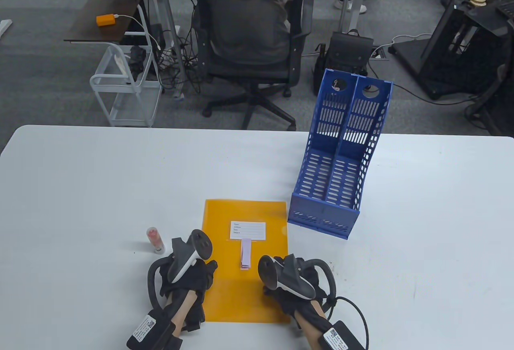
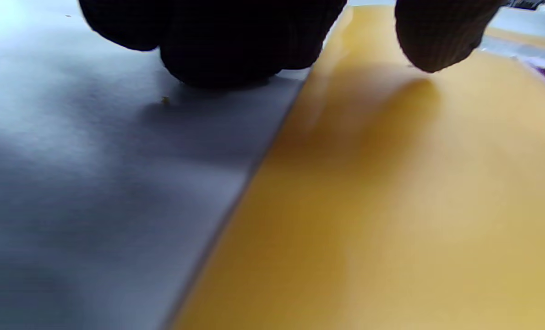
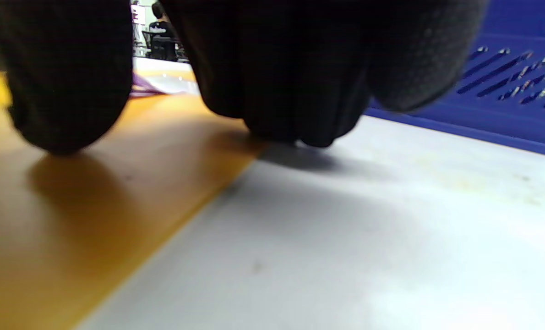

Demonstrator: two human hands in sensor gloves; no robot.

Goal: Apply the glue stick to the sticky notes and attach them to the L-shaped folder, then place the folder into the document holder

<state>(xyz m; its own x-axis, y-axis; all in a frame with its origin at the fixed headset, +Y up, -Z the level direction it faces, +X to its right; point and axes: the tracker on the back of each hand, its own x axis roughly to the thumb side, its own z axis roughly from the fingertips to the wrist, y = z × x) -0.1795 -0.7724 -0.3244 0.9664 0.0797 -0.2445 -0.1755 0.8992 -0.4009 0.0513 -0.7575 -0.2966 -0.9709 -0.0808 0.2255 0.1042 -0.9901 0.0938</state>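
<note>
The left hand (image 1: 188, 273) and the right hand (image 1: 287, 281), both in black gloves with a tracker strapped on the back, lie nearest at the near edge of the white worktop (image 1: 80, 189), one at each side of the orange L-shaped folder (image 1: 245, 297). The left hand rests at the folder's left edge; in the left wrist view its fingers (image 2: 217, 50) touch the worktop just beside that edge while the thumb hangs just above the orange sheet, gripping nothing. The right hand rests at the folder's right edge; in the right wrist view its fingers (image 3: 295, 91) come down where the folder's edge meets the worktop and the thumb sits over the folder, again holding nothing. Whether the fingers are straight or bent cannot be told from these close views. The folder lies flat, with a white label (image 1: 247, 230) on its far half and a strip of pale purple sticky notes (image 1: 245, 254) just nearer than the label, between the two hands. The glue stick (image 1: 155, 240) lies on the worktop left of the folder, near the left hand but apart from it. The blue document holder (image 1: 337, 157) stands just beyond the folder's far right corner, its two slots open toward the far side.
</note>
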